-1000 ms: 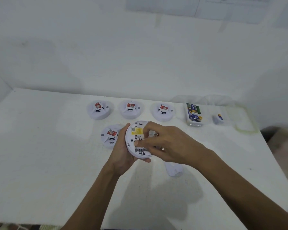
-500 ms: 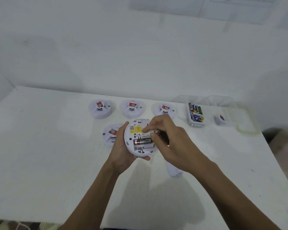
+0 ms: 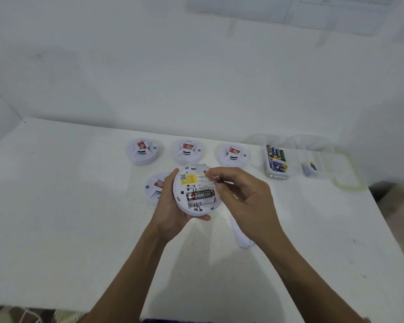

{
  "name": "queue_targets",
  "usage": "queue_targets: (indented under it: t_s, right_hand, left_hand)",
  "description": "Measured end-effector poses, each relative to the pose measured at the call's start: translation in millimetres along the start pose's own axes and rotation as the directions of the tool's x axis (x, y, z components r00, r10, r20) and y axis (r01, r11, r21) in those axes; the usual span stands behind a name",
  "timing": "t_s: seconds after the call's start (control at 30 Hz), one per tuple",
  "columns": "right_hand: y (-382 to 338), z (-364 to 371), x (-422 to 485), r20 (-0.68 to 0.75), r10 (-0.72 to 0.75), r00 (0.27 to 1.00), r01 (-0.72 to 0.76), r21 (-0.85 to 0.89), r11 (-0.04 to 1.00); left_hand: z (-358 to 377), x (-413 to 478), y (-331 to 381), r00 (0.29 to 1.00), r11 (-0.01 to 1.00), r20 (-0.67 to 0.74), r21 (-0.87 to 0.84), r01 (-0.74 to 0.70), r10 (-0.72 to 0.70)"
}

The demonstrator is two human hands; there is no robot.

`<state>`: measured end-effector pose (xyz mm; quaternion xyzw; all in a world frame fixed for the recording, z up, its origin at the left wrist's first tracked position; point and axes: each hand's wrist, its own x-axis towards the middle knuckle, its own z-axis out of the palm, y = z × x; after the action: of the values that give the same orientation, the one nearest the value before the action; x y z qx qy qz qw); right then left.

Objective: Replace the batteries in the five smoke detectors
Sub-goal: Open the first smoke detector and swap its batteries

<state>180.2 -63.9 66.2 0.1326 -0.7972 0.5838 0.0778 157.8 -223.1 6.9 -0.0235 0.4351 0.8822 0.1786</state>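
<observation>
My left hand (image 3: 170, 213) grips a white smoke detector (image 3: 191, 180), held tilted with its open back toward me. One black Eveready battery (image 3: 201, 196) lies in its compartment; the slot below it looks empty. My right hand (image 3: 245, 197) pinches a second battery (image 3: 217, 179) just beside the detector's right rim, most of it hidden by my fingers. Three more detectors (image 3: 143, 152) (image 3: 188, 151) (image 3: 232, 155) stand in a row at the back. A fourth (image 3: 156, 186) sits behind my left hand.
A clear tub of several batteries (image 3: 275, 160) stands at the back right, with a second clear tub (image 3: 309, 169) holding a couple more beside it and a clear lid (image 3: 346, 180) further right. A white cover piece (image 3: 241, 238) lies under my right forearm. The white table (image 3: 68, 217) ends at the right.
My right hand has lifted one battery out of the detector and drawn it to the right rim. The compartment, covered by my fingers before, now shows one battery. My left hand kept its hold.
</observation>
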Motion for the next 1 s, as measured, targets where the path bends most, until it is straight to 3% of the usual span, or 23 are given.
queue_targets:
  t_s: [0.1, 0.2, 0.33, 0.53, 0.67, 1.0]
  right_hand:
    - [1, 3, -1, -0.073, 0.020, 0.997, -0.019, 0.013, 1.000]
    - [3, 9, -4, -0.149, 0.096, 0.984, -0.083, 0.093, 0.992]
    - [7, 15, -10, -0.225, 0.051, 0.973, -0.069, -0.070, 0.995]
    - [11, 25, -20, -0.300, -0.054, 0.953, -0.016, -0.228, 0.974]
    - [17, 31, -23, -0.349, -0.046, 0.936, -0.053, -0.269, 0.962]
    - [18, 39, -23, -0.339, -0.116, 0.934, -0.033, -0.404, 0.914]
  left_hand:
    - [-3, 3, -1, 0.997, 0.999, 0.074, -0.046, -0.010, 0.013]
    - [-7, 9, -5, 0.998, 0.995, 0.049, -0.090, -0.045, 0.049]
    - [-7, 11, -3, 0.994, 0.989, -0.103, -0.145, 0.027, -0.042]
    - [-1, 10, 0, 0.995, 0.994, -0.101, -0.110, -0.007, -0.005]
    - [-1, 11, -3, 0.992, 0.994, -0.128, -0.104, -0.034, 0.021]
    - [2, 14, -8, 0.983, 0.993, -0.166, -0.082, -0.086, 0.071]
